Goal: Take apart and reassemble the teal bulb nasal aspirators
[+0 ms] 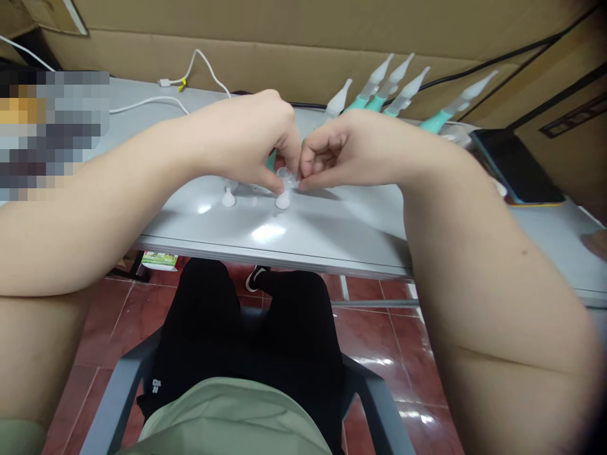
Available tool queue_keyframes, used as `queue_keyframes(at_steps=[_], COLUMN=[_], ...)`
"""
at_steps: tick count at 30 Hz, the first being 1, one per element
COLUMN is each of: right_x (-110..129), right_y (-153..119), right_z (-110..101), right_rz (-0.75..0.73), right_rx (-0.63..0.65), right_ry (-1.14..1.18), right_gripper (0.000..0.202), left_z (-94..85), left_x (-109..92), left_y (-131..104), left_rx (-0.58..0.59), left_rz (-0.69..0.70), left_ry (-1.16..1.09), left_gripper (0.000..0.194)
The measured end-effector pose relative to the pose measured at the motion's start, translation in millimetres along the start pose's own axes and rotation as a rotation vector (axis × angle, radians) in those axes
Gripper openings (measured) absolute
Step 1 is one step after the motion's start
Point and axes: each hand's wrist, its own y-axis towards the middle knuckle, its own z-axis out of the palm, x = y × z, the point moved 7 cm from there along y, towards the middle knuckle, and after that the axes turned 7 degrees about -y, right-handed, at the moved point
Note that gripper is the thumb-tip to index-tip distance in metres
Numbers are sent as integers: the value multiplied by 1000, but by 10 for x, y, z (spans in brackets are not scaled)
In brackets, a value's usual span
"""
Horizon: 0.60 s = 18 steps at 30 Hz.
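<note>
My left hand [265,139] is closed, thumb and fingers pinching a small clear plastic piece [284,173] above the grey table. Right beside it, my right hand [334,151] is also closed, its thumb and index fingertips meeting at the edge of the clear piece; what it grips is too small to make out. Under my left thumb a white rounded tip [282,201] rests on the table. Another white tip [229,198] stands to its left. Some teal plastic [271,160] shows partly behind my left fingers.
Several teal devices with clear pointed nozzles [408,91] stand along the back of the table [332,243]. A dark phone [519,165] lies at the right. White cables [203,60] run at the back left, before a cardboard wall [284,60].
</note>
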Motion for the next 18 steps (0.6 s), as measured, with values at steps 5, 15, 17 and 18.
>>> queue_keyframes(at_steps=[5,15,17,18], right_x=[24,-65,-75,-68], right_y=[15,76,54,38], right_z=[47,35,-27,-60], right_rz=[45,-47,-67,-73], right_rx=[-15,-7,-51,-75], right_ry=[-56,-63,-26,-10], right_gripper=[17,21,20,19], left_z=[43,36,19,4], left_x=[-38,49,54,48], left_y=[9,-12,-23,-28], left_rx=[66,40,36,26], left_rz=[-22,9,12,18], left_ry=[110,93,67,51], left_gripper=[27,30,31,31])
